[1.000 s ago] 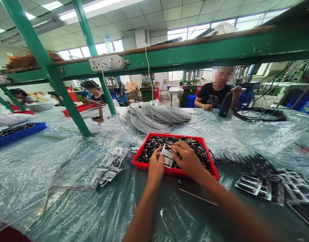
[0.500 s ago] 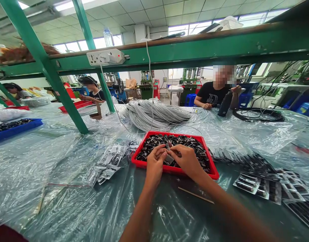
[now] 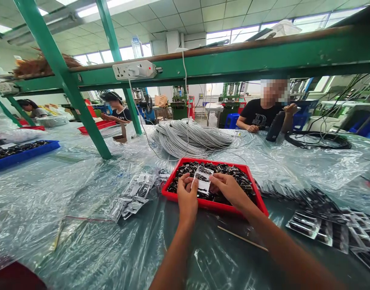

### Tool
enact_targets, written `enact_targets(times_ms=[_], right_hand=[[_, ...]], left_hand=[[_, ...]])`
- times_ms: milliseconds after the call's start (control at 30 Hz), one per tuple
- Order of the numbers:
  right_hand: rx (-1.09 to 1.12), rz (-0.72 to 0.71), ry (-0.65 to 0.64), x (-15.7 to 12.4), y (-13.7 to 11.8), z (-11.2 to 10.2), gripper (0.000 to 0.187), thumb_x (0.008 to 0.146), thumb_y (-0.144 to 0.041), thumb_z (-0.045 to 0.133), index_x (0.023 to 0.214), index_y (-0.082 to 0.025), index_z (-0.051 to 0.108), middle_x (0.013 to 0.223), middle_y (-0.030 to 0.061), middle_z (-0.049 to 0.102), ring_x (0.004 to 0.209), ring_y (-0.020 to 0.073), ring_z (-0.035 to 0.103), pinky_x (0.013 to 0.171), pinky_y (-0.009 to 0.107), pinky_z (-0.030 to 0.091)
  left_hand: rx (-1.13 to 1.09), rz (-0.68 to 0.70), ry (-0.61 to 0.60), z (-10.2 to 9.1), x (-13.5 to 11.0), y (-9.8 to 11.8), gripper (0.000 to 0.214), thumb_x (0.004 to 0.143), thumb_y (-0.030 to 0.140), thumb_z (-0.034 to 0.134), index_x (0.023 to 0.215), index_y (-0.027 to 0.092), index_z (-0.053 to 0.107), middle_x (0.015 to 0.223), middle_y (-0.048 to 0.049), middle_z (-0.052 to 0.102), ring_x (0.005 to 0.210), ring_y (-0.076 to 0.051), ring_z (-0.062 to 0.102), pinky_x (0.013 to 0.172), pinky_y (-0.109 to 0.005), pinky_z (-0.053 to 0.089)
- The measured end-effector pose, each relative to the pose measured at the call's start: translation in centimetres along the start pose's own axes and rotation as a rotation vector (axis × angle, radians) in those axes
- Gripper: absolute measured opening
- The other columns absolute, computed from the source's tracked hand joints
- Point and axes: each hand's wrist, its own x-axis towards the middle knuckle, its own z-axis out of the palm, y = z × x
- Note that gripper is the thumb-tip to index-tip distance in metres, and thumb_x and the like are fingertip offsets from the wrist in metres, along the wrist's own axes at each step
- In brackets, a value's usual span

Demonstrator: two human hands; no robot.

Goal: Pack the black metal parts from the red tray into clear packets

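A small clear plastic blister tray (image 3: 203,179) with moulded pockets is held up over a red tray (image 3: 179,196). My left hand (image 3: 187,197) pinches its left edge between thumb and fingers. From the other side, my right hand (image 3: 229,188) is closed on the right edge. Many small black and silver metal parts (image 3: 237,172) fill the red tray below both hands. Whether dark parts sit in the pockets or only show through the plastic, I cannot tell.
Several blister trays (image 3: 138,189) lie to the left. Filled packs (image 3: 304,223) with dark parts lie right. A thin stick (image 3: 242,238) is nearest me. Behind the red tray are a grey cable coil (image 3: 191,139) and a co-worker (image 3: 261,114). A green shelf beam (image 3: 221,60) crosses overhead.
The blister tray now faces me, tilted up and plainly visible between my hands; before, my fingers mostly covered it. My hands have moved slightly apart. The whole view has shifted a little.
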Motion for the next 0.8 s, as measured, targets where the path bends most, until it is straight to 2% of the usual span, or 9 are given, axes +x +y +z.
enact_targets(times_ms=[67, 167, 233, 400, 533, 600, 633, 733, 800], right_hand=[[0.124, 0.032, -0.025, 0.0, 0.0, 0.1, 0.039, 0.077, -0.053, 0.065, 0.088, -0.016, 0.065, 0.069, 0.0043, 0.069, 0.063, 0.0206, 0.067, 0.065, 0.036, 0.058], [0.152, 0.028, 0.091, 0.1, -0.1, -0.3, 0.038, 0.073, -0.049, 0.070, 0.090, -0.016, 0.064, 0.065, 0.0025, 0.068, 0.058, 0.0184, 0.065, 0.060, 0.033, 0.059], [0.172, 0.027, 0.101, 0.2, -0.2, -0.7, 0.037, 0.073, -0.049, 0.070, 0.088, -0.016, 0.063, 0.063, 0.0018, 0.067, 0.058, 0.0181, 0.066, 0.059, 0.033, 0.059], [0.272, 0.046, 0.052, 0.2, -0.1, -0.7, 0.035, 0.072, -0.046, 0.072, 0.086, -0.015, 0.065, 0.066, 0.0018, 0.068, 0.058, 0.0155, 0.065, 0.058, 0.029, 0.058], [0.397, 0.180, -0.062, 0.2, 0.4, -0.2, 0.031, 0.072, -0.044, 0.071, 0.076, -0.014, 0.064, 0.068, 0.0032, 0.066, 0.060, 0.0124, 0.061, 0.057, 0.024, 0.054], [0.374, 0.249, -0.148, 0.1, 0.5, 0.0, 0.031, 0.074, -0.045, 0.068, 0.071, -0.015, 0.061, 0.066, 0.0036, 0.062, 0.058, 0.0128, 0.058, 0.055, 0.026, 0.053], [0.305, 0.244, -0.140, 0.1, 0.5, 0.0, 0.030, 0.075, -0.045, 0.066, 0.071, -0.016, 0.060, 0.064, 0.0031, 0.060, 0.056, 0.0136, 0.056, 0.054, 0.027, 0.052], [-0.059, -0.003, 0.173, -0.1, 0.0, 0.0, 0.026, 0.079, -0.043, 0.063, 0.081, -0.018, 0.057, 0.064, 0.0003, 0.055, 0.057, 0.0159, 0.053, 0.056, 0.030, 0.048], [-0.276, -0.219, 0.270, -0.3, -0.4, 0.2, 0.027, 0.080, -0.043, 0.064, 0.089, -0.019, 0.055, 0.068, -0.0014, 0.054, 0.060, 0.0156, 0.052, 0.060, 0.030, 0.046]], left_hand=[[-0.024, -0.038, -0.048, 0.0, -0.1, 0.1, 0.052, 0.072, 0.044, 0.076, 0.111, 0.015, 0.057, 0.091, -0.0042, 0.064, 0.081, -0.015, 0.065, 0.075, -0.028, 0.052], [-0.053, -0.118, -0.185, -0.2, 0.2, 0.3, 0.046, 0.067, 0.050, 0.077, 0.090, 0.013, 0.063, 0.080, -0.0045, 0.066, 0.076, -0.017, 0.065, 0.076, -0.034, 0.055], [-0.062, -0.137, -0.256, -0.5, 0.4, 0.4, 0.044, 0.067, 0.052, 0.077, 0.083, 0.012, 0.066, 0.077, -0.0046, 0.067, 0.073, -0.017, 0.066, 0.078, -0.036, 0.056], [-0.051, -0.076, -0.309, -0.6, 0.4, 0.6, 0.039, 0.072, 0.046, 0.075, 0.092, 0.013, 0.070, 0.085, -0.0057, 0.072, 0.073, -0.016, 0.066, 0.077, -0.031, 0.053], [-0.170, -0.089, -0.375, -0.2, -0.2, 0.7, 0.036, 0.071, 0.044, 0.077, 0.088, 0.013, 0.071, 0.081, -0.0053, 0.071, 0.069, -0.014, 0.063, 0.073, -0.028, 0.051], [-0.220, -0.116, -0.384, -0.1, -0.4, 0.6, 0.036, 0.068, 0.043, 0.079, 0.085, 0.013, 0.070, 0.078, -0.0052, 0.071, 0.068, -0.014, 0.062, 0.072, -0.027, 0.050], [-0.210, -0.123, -0.364, 0.0, -0.4, 0.6, 0.036, 0.068, 0.044, 0.079, 0.085, 0.013, 0.070, 0.076, -0.0049, 0.070, 0.067, -0.013, 0.062, 0.071, -0.027, 0.050], [-0.059, -0.074, -0.212, -0.2, -0.2, 0.6, 0.037, 0.069, 0.045, 0.077, 0.086, 0.013, 0.070, 0.072, -0.0036, 0.068, 0.065, -0.014, 0.061, 0.068, -0.026, 0.049], [0.051, -0.003, -0.157, -0.5, 0.0, 1.0, 0.035, 0.071, 0.046, 0.074, 0.086, 0.014, 0.069, 0.073, -0.0036, 0.068, 0.068, -0.016, 0.063, 0.069, -0.027, 0.050]])
